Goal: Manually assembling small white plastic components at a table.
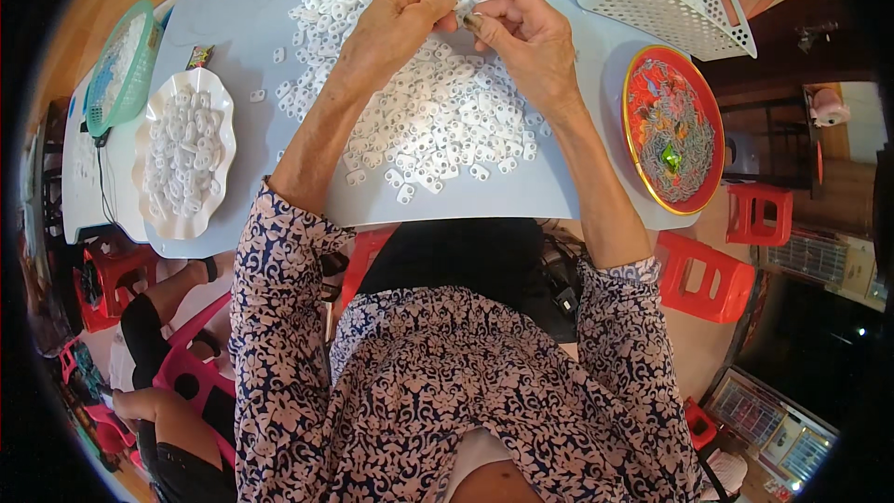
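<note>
Over the far part of a heap of small white plastic pieces with holes (438, 121), my two hands meet fingertip to fingertip. My left hand (396, 28) is closed, its thumb and forefinger pinched together; what lies between them is too small to name. My right hand (531, 42) also pinches, thumb against bent fingers, with a small greyish bit showing at the tips. To the left, a white wavy-edged dish (223, 154) holds more white pieces. On the right, a red gold-rimmed bowl (639, 163) contains many small grey metal-looking parts and a shiny green item.
The pale blue-grey table (270, 144) carries everything. A white perforated basket (605, 0) stands at the far right, a green basket (140, 84) at the far left. A small dark packet (199, 57) lies above the dish. Red stools (703, 278) stand around; another person's legs (177, 410) show lower left.
</note>
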`<state>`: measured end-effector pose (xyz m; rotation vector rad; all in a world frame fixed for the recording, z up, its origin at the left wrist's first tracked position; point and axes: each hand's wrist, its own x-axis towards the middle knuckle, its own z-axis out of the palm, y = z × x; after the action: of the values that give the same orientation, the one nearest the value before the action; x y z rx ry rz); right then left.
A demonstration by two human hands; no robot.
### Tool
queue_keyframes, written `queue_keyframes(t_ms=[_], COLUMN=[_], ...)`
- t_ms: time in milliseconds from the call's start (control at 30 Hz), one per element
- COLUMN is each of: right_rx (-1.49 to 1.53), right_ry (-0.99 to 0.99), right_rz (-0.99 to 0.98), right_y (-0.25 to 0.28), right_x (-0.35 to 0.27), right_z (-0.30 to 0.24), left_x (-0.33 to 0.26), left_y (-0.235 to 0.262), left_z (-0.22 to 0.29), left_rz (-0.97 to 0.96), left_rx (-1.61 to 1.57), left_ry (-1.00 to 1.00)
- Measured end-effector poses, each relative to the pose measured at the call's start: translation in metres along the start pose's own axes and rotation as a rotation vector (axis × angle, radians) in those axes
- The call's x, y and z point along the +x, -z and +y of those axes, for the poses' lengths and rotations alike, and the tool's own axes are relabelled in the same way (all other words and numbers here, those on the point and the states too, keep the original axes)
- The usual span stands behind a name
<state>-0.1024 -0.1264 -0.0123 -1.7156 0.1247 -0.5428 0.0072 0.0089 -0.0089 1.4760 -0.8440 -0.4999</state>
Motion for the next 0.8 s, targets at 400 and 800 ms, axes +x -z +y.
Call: queue_keyframes(t_ms=[400, 800], right_rx=[0.007, 0.057], right_ry=[-0.012, 0.026], right_rz=[-0.077, 0.005], right_y=[0.000, -0.001], right_x=[-0.002, -0.001], right_z=[-0.001, 0.000], left_x=[0.001, -0.001], left_y=[0.006, -0.004], left_z=[0.002, -0.002], left_rz=[-0.132, -0.107], left_rx=[0.290, 0.171], left_ry=[-0.065, -0.053])
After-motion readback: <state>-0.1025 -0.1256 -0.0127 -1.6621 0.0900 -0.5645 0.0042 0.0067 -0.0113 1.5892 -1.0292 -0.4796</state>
